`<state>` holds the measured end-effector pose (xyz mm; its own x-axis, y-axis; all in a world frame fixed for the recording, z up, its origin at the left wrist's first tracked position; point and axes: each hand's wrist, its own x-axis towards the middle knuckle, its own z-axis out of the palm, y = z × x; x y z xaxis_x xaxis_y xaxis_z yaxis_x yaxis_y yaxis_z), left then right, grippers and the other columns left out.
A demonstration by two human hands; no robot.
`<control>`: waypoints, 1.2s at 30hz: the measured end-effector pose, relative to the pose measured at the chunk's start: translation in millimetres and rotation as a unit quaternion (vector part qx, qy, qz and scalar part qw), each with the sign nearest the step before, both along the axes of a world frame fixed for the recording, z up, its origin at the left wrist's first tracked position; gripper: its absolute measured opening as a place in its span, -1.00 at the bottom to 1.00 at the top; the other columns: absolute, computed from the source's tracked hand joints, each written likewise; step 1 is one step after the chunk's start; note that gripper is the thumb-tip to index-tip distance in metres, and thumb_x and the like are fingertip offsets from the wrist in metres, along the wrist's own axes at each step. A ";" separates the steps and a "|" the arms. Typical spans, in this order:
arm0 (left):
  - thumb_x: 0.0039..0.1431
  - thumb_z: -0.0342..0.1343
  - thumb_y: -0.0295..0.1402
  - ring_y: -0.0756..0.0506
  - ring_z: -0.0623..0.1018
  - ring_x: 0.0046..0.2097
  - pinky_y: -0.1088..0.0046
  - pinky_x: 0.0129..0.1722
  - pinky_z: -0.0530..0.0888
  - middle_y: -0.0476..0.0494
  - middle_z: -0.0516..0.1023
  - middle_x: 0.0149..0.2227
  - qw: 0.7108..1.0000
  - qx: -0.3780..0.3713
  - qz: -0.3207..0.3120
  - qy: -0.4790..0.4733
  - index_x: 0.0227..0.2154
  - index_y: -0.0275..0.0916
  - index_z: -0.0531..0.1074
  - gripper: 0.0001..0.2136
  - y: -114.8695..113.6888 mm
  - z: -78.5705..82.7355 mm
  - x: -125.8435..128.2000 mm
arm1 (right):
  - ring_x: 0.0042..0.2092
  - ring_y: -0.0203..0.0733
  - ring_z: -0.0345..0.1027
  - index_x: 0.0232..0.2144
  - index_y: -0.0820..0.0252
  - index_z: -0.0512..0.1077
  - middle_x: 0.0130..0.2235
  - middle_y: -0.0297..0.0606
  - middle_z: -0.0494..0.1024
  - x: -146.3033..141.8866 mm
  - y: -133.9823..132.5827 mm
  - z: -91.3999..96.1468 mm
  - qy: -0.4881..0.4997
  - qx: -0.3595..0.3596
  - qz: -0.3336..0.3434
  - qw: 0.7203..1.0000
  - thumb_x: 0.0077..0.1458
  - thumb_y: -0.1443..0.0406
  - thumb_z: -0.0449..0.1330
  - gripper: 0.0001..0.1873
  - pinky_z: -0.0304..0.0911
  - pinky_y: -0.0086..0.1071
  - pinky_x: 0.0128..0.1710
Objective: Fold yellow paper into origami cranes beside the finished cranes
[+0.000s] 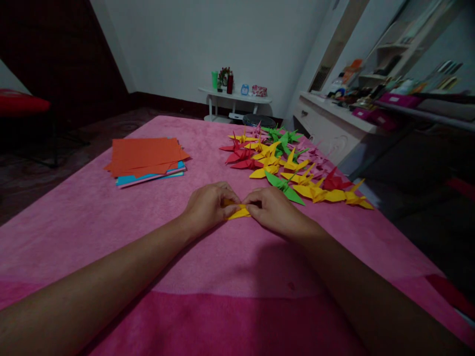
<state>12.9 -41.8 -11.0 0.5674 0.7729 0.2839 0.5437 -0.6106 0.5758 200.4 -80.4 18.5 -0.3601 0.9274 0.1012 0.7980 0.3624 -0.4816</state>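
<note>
Both my hands rest on a pink cloth-covered table. Between them lies a small folded yellow paper. My left hand has its fingers curled onto the paper's left end. My right hand pinches its right end with fingers bent. Most of the paper is hidden under my fingers. Just beyond my right hand spreads a group of folded paper cranes in yellow, red, green and pink.
A stack of flat paper sheets, orange on top with blue and pink below, lies at the table's far left. A white side table with small items stands by the back wall. A cluttered dresser runs along the right.
</note>
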 end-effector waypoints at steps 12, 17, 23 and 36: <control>0.17 0.11 -0.41 -0.06 0.53 -0.29 0.46 -0.36 0.33 -0.05 0.58 -0.35 0.985 0.132 -0.065 0.095 -0.28 -0.17 0.58 -0.85 -3.6 6.6 4.5 | -0.37 -0.24 0.36 -0.42 0.18 0.55 -0.39 -0.25 0.57 -5.2 -10.3 16.9 -0.161 0.059 -0.015 0.985 0.05 0.41 0.11 -0.80 -0.02 -0.38 -0.44; 0.22 0.07 -0.35 -0.05 0.50 -0.33 0.46 -0.43 0.26 -0.05 0.55 -0.40 0.970 0.195 -0.080 0.122 -0.35 -0.20 0.55 -0.84 -3.1 8.5 4.1 | -0.32 -0.12 0.42 -0.31 0.18 0.55 -0.33 -0.17 0.58 -13.9 -16.0 22.2 -0.266 0.070 -0.010 0.961 0.12 0.44 0.04 -0.73 -0.05 -0.33 -0.45; 0.23 0.07 -0.38 -0.07 0.50 -0.27 0.46 -0.39 0.30 -0.02 0.58 -0.35 0.966 0.195 -0.121 0.115 -0.27 -0.16 0.56 -0.84 5.2 10.4 0.1 | -0.25 -0.06 0.45 -0.23 0.23 0.53 -0.26 -0.13 0.59 -15.2 -17.7 29.4 -0.317 0.036 0.011 0.948 0.13 0.46 0.03 -0.71 -0.02 -0.30 -0.45; 0.21 0.11 -0.36 -0.08 0.54 -0.27 0.40 -0.31 0.38 -0.10 0.62 -0.30 0.953 0.263 -0.129 0.080 -0.27 -0.21 0.58 -0.85 17.8 6.2 -11.3 | -0.20 -0.10 0.41 -0.28 0.26 0.53 -0.22 -0.11 0.55 -22.7 -24.1 37.1 -0.287 0.025 0.023 0.957 0.13 0.32 0.12 -0.80 0.10 -0.32 -0.36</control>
